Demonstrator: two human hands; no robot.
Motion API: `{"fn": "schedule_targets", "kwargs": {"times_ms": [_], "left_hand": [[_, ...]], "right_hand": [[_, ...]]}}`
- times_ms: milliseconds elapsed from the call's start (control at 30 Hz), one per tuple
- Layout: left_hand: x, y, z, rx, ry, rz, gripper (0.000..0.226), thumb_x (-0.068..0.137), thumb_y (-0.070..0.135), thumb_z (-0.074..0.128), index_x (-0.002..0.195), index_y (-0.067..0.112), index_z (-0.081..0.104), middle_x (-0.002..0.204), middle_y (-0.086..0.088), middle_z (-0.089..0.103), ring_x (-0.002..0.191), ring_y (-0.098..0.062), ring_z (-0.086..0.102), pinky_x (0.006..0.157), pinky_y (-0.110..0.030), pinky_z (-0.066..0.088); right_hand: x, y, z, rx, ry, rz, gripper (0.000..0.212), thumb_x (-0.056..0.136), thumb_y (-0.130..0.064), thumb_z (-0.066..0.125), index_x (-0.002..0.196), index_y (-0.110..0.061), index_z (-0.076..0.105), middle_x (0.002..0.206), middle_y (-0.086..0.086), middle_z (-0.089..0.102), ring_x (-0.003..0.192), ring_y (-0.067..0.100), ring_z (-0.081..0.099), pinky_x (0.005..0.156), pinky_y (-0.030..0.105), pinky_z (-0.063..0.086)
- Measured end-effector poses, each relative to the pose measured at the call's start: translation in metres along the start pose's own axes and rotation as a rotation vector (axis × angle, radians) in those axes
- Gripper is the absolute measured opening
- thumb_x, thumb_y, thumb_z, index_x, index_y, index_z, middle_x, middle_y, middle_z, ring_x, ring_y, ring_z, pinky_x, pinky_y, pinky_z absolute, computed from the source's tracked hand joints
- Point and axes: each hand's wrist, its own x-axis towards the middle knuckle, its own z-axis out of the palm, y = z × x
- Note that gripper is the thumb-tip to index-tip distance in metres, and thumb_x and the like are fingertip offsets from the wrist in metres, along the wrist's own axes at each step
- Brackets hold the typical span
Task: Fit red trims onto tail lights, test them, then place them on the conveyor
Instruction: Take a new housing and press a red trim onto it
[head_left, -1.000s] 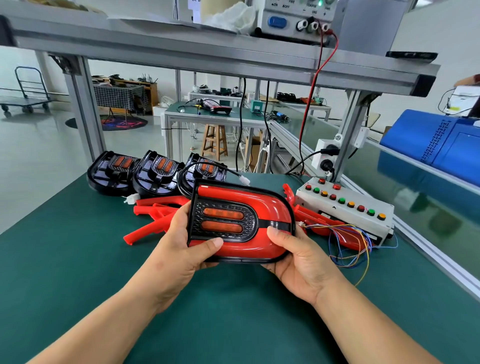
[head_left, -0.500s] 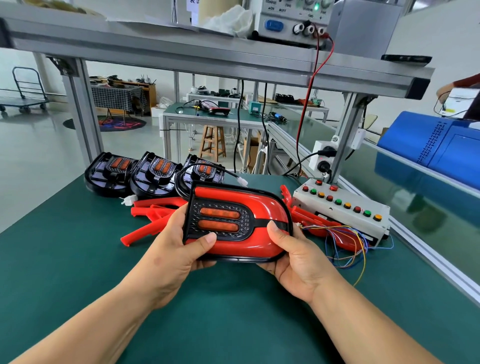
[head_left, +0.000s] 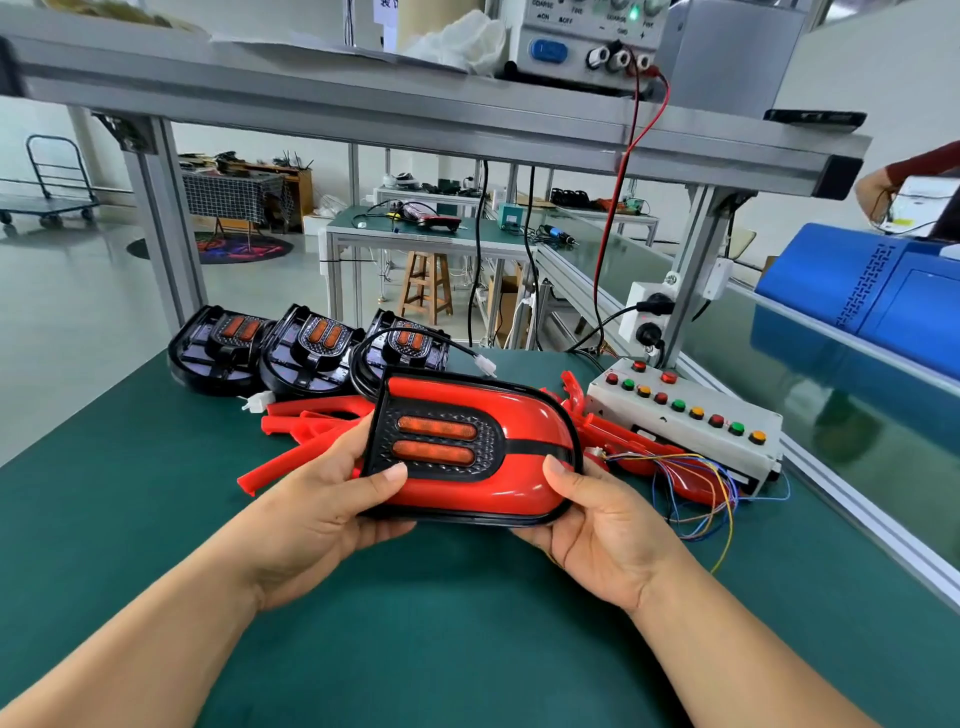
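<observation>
While the left thumb (head_left: 382, 480) presses on the black grille edge and the right thumb (head_left: 563, 475) lies on the red trim (head_left: 467, 499), with the other fingers wrapped behind, the left hand (head_left: 322, 499) and the right hand (head_left: 608, 530) grasp one tail light (head_left: 483, 415) between them. It is held just above the green bench mat (head_left: 467, 623), trim fitted and two amber lenses (head_left: 436, 441) facing up. Behind it lie loose red trims (head_left: 306, 421) in a heap and three untrimmed black tail lights (head_left: 311, 348) in a row. To the right stands a white test box (head_left: 685, 426) with coloured buttons and trailing wires (head_left: 696, 493), beside the conveyor belt (head_left: 857, 431).
</observation>
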Motion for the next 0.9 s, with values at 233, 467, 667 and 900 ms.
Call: {"fn": "schedule_targets", "kwargs": {"times_ms": [233, 467, 667, 900], "left_hand": [[-0.004, 0.002, -0.004, 0.108, 0.088, -0.030, 0.037, 0.084, 0.025, 0.062, 0.120, 0.028, 0.069, 0.121, -0.001, 0.070, 0.109, -0.017, 0.068, 0.086, -0.029, 0.057], [-0.002, -0.005, -0.007, 0.096, 0.063, 0.003, 0.030, 0.084, 0.020, 0.059, 0.110, 0.021, 0.074, 0.117, -0.004, 0.072, 0.108, -0.020, 0.069, 0.085, -0.025, 0.057], [0.002, -0.003, -0.006, 0.083, 0.082, 0.098, 0.029, 0.085, 0.018, 0.058, 0.108, 0.017, 0.074, 0.113, -0.009, 0.073, 0.104, -0.025, 0.070, 0.080, -0.039, 0.060], [0.006, -0.005, -0.006, 0.083, 0.156, 0.075, 0.035, 0.084, 0.019, 0.059, 0.113, 0.004, 0.070, 0.112, -0.014, 0.073, 0.103, -0.033, 0.069, 0.081, -0.044, 0.060]], "right_hand": [[-0.001, 0.001, 0.001, 0.052, -0.011, -0.058, 0.026, 0.074, -0.005, 0.062, 0.096, -0.009, 0.075, 0.109, 0.020, 0.072, 0.093, 0.032, 0.072, 0.076, 0.049, 0.060], [-0.002, 0.002, 0.003, -0.016, -0.032, -0.075, 0.037, 0.074, -0.003, 0.064, 0.110, -0.010, 0.065, 0.113, 0.020, 0.070, 0.096, 0.033, 0.071, 0.087, 0.051, 0.055], [-0.001, 0.001, 0.003, 0.001, -0.025, -0.111, 0.043, 0.070, -0.003, 0.066, 0.113, -0.011, 0.064, 0.113, 0.020, 0.070, 0.097, 0.034, 0.071, 0.080, 0.049, 0.059], [-0.001, 0.000, 0.007, 0.003, 0.032, -0.112, 0.037, 0.071, -0.006, 0.066, 0.108, -0.012, 0.067, 0.106, 0.018, 0.073, 0.088, 0.032, 0.073, 0.066, 0.044, 0.061]]}}
